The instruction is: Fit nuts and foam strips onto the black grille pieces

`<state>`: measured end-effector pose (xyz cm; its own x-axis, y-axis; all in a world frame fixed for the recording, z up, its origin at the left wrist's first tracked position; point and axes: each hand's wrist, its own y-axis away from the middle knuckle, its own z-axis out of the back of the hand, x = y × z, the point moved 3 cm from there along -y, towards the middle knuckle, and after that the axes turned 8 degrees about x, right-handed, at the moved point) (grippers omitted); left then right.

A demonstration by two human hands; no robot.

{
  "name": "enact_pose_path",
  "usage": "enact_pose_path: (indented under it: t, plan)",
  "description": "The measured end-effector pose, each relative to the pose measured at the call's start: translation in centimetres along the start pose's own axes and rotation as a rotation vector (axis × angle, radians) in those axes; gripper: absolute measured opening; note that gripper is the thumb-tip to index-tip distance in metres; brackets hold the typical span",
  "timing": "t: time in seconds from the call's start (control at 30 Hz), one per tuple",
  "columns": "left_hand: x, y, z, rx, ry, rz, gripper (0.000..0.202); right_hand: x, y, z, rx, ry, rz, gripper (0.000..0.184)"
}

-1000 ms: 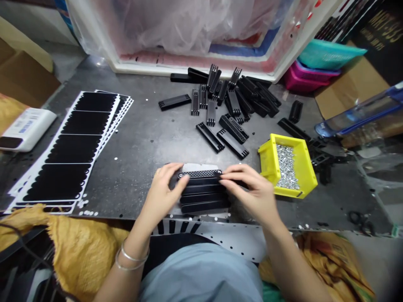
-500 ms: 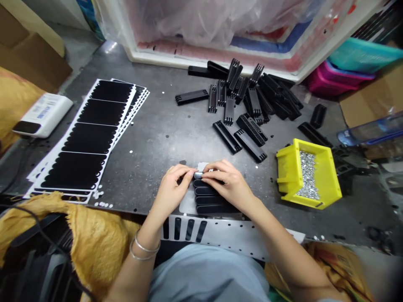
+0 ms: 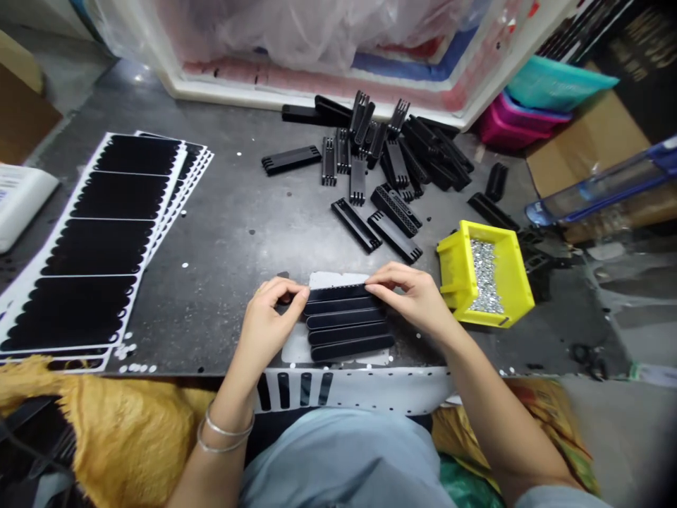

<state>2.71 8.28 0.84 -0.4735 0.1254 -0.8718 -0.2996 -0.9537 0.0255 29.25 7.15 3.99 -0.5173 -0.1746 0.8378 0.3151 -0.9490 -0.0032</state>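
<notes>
Fingers of the left hand and of the right hand pinch opposite ends of a narrow, black, round-ended bar; whether they grip the bar itself or a thin layer on its top is too small to tell. It lies on a pale, flat card towards the worktop's near edge, farthest out in a row with four similar smooth black bars.

If one hand pressed or pulled harder than the other, the bar would probably skew. A nudge towards the near edge could upset the row, since nothing visible fences it in, and a loose card might slip too.

Its long axis runs left to right, nearly parallel to the near edge; the right end sits slightly farther from that edge, aimed roughly past the yellow plastic bin towards the worktop's right side.
</notes>
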Motion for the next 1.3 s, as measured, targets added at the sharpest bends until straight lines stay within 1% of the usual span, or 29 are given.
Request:
enact_pose_path:
  t: [0.13, 0.2, 0.27, 0.33, 0.4, 0.47, 0.5, 0.53, 0.57, 0.6, 0.63, 0.67, 0.7, 0.73, 0.77, 0.87, 0.97, 1.03, 1.13, 1.2, 1.27, 1.3]
  plan:
    - [-0.2, 0.0, 0.0, 0.012, -0.025, 0.009, 0.021, -0.6, -0.3, -0.4, -0.088, -0.045, 0.018, 0.011]
    - [-0.3, 0.0, 0.0, 0.014, -0.033, 0.015, 0.022, -0.6, -0.4, -0.6, -0.074, -0.061, 0.026, 0.012]
    - [-0.3, -0.1, 0.1, 0.016, -0.038, 0.021, 0.023, -0.6, -0.5, -0.6, -0.026, -0.068, 0.033, 0.013]
    - [-0.2, -0.2, 0.2, 0.020, -0.048, 0.022, 0.025, -0.7, -0.2, -0.3, -0.024, -0.020, 0.046, 0.013]
    - [-0.3, -0.1, 0.4, 0.021, -0.085, 0.016, 0.028, -0.7, 0.5, 0.2, -0.115, 0.071, 0.052, 0.013]
    - [-0.7, 0.2, 0.5, 0.015, -0.172, -0.009, 0.031, -0.8, 1.6, 0.6, -0.237, 0.118, 0.017, 0.015]
    - [-1.1, 0.4, 0.3, 0.037, -0.229, -0.036, 0.038, -0.9, 2.3, 0.6, -0.270, 0.095, -0.023, 0.016]
    - [-1.5, 0.7, -0.1, 0.084, -0.291, -0.076, 0.054, -1.0, 2.9, 0.4, -0.273, 0.043, -0.073, 0.018]
    - [-2.0, 0.9, -0.7, 0.153, -0.351, -0.126, 0.074, -1.2, 3.4, 0.0, -0.247, -0.031, -0.126, 0.022]
    - [-2.6, 1.1, -1.4, 0.231, -0.407, -0.179, 0.094, -1.4, 3.9, -0.6, -0.202, -0.116, -0.173, 0.029]
    - [-3.1, 1.3, -2.2, 0.302, -0.457, -0.229, 0.110, -1.6, 4.1, -1.3, -0.149, -0.203, -0.208, 0.040]
    - [-3.5, 1.4, -3.0, 0.351, -0.503, -0.269, 0.121, -1.8, 4.2, -1.9, -0.101, -0.282, -0.229, 0.051]
    - [-3.9, 1.4, -3.7, 0.374, -0.543, -0.293, 0.126, -2.0, 4.2, -2.5, -0.066, -0.347, -0.238, 0.058]
    - [-4.2, 1.3, -4.2, 0.381, -0.577, -0.304, 0.128, -2.2, 4.0, -3.0, -0.042, -0.396, -0.241, 0.060]
    - [-4.4, 1.1, -4.6, 0.381, -0.603, -0.306, 0.126, -2.4, 3.8, -3.3, -0.032, -0.433, -0.238, 0.058]
    - [-4.8, 0.6, -5.2, 0.373, -0.639, -0.303, 0.115, -2.8, 2.9, -3.6, -0.025, -0.480, -0.232, 0.049]
    - [-5.1, 0.2, -5.4, 0.364, -0.645, -0.309, 0.104, -3.0, 1.8, -3.4, -0.080, -0.412, -0.237, 0.036]
    - [-5.2, 0.0, -5.3, 0.361, -0.639, -0.314, 0.100, -3.1, 1.2, -3.0, -0.134, -0.332, -0.213, 0.034]
    - [-5.3, 0.0, -4.8, 0.347, -0.597, -0.329, 0.093, -3.3, 1.5, -2.5, -0.128, -0.325, -0.212, 0.045]
    - [-5.5, 0.5, -4.4, 0.305, -0.527, -0.338, 0.090, -3.1, 2.7, -2.1, -0.168, -0.380, -0.230, 0.057]
    - [-5.9, 1.3, -4.4, 0.223, -0.395, -0.342, 0.093, -2.1, 4.2, -1.7, -0.190, -0.433, -0.148, 0.070]
    - [-6.1, 1.8, -4.7, 0.178, -0.297, -0.350, 0.098, -1.2, 4.8, -1.6, -0.156, -0.438, -0.072, 0.077]
